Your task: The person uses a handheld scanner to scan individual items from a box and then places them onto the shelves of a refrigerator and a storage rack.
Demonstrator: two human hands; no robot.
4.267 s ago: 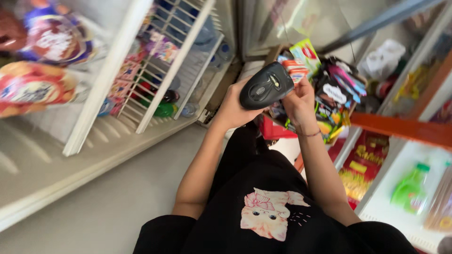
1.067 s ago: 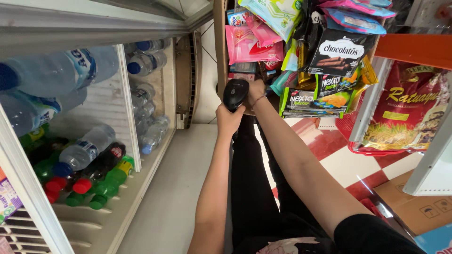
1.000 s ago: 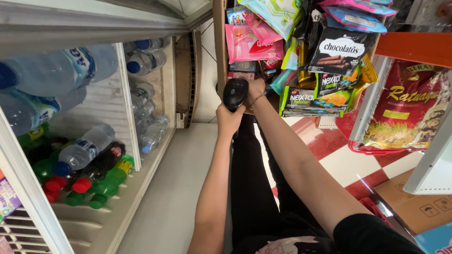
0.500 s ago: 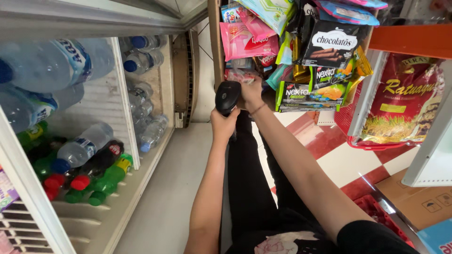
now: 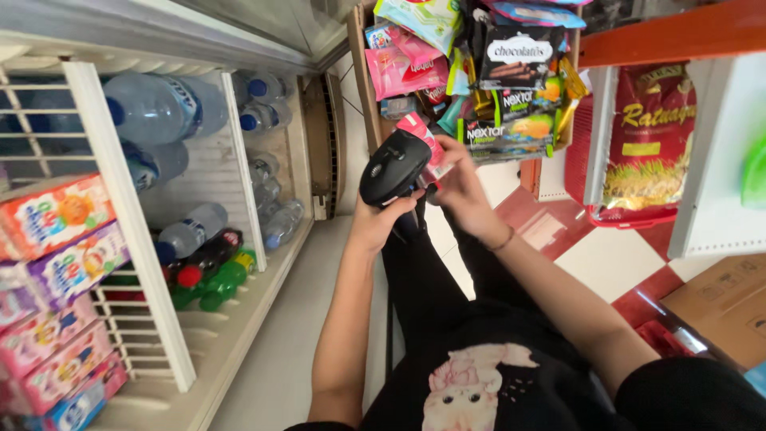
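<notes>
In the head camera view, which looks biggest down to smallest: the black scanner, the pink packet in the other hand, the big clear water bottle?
1. Water bottle
2. Black scanner, though it is nearer the camera
3. Pink packet, partly hidden

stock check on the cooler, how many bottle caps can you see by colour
blue caps: 5
red caps: 1
green caps: 2
total: 8, counting only caps that show in the cooler; some bottles lie with caps hidden

A glossy black plastic handheld scanner (image 5: 395, 166) is showing beside a small pink snack packet (image 5: 423, 137); red-and-white checked floor tiles (image 5: 594, 247) are showing below.
</notes>
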